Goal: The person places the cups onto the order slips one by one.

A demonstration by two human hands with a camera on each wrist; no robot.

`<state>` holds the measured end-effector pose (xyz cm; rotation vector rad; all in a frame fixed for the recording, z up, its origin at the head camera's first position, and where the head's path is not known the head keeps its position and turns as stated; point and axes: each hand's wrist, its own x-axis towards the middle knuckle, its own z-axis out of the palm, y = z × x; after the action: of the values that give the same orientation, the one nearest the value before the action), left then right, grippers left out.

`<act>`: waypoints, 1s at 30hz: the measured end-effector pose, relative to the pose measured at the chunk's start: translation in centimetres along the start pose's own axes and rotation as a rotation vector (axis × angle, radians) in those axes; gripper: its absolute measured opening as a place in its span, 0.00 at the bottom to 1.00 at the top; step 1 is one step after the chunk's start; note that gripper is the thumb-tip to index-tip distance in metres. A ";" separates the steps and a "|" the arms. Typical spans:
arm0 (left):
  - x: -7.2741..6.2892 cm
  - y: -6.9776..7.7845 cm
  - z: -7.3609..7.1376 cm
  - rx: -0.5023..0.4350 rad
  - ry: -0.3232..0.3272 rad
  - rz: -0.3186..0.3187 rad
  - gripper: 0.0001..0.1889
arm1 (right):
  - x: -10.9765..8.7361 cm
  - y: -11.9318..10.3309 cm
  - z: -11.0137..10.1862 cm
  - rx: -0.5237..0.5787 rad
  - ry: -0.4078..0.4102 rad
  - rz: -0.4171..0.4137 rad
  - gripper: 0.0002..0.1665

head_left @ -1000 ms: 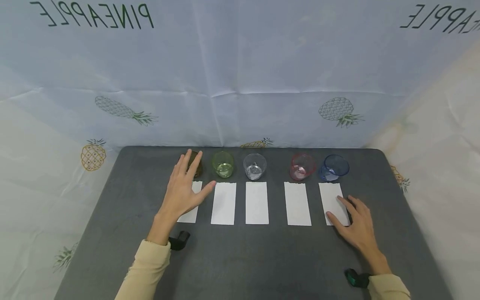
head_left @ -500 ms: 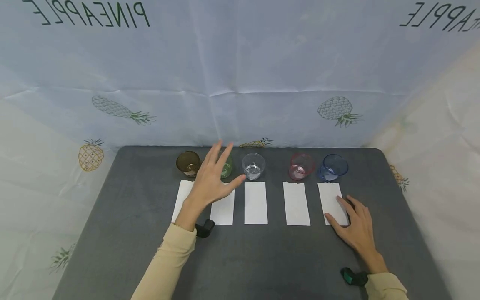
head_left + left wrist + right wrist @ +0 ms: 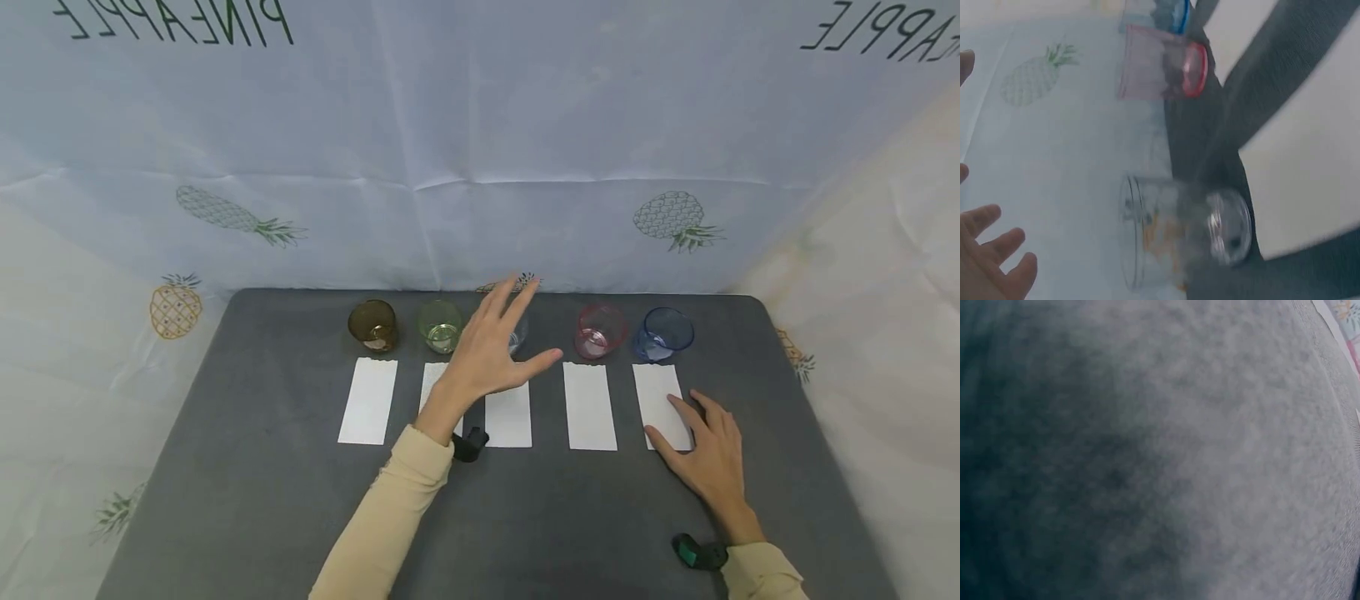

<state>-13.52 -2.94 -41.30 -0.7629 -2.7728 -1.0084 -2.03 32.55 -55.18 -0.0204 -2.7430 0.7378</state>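
My left hand (image 3: 487,354), fingers spread, hovers in front of the clear glass (image 3: 519,332) and partly hides it; it holds nothing. In the left wrist view the clear glass (image 3: 1185,231) stands apart from the fingertips (image 3: 1022,275). My right hand (image 3: 708,450) lies low at the right, loosely bent, its fingertips over the edge of the rightmost white paper (image 3: 660,400). Whether they touch the paper I cannot tell. Along the back stand a brown glass (image 3: 372,325), a green glass (image 3: 440,327), a pink glass (image 3: 600,331) and a blue glass (image 3: 664,333).
In front of the glasses lie more white papers, from the leftmost paper (image 3: 367,402) to the paper before the pink glass (image 3: 589,407). A pineapple-printed cloth (image 3: 337,108) hangs behind the grey table (image 3: 247,467). The right wrist view shows mostly blurred grey surface.
My left hand has swept right, from in front of the brown glass, past the green one, to the clear one. The right hand has stayed by the rightmost paper.
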 end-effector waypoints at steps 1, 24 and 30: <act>0.4 0.4 0.4 -0.002 -0.008 0.009 0.50 | 0.0 0.0 0.0 -0.003 -0.002 0.003 0.38; 6.5 5.6 8.4 -0.170 -0.184 0.047 0.58 | 0.2 0.1 0.1 -0.051 -0.024 0.020 0.39; 7.6 6.4 10.4 0.037 -0.168 0.095 0.58 | 0.2 -0.1 0.0 -0.058 -0.034 0.030 0.40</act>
<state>-16.17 10.96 -43.79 -1.0074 -2.8520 -0.9126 -2.24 32.44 -55.07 -0.0618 -2.8017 0.6719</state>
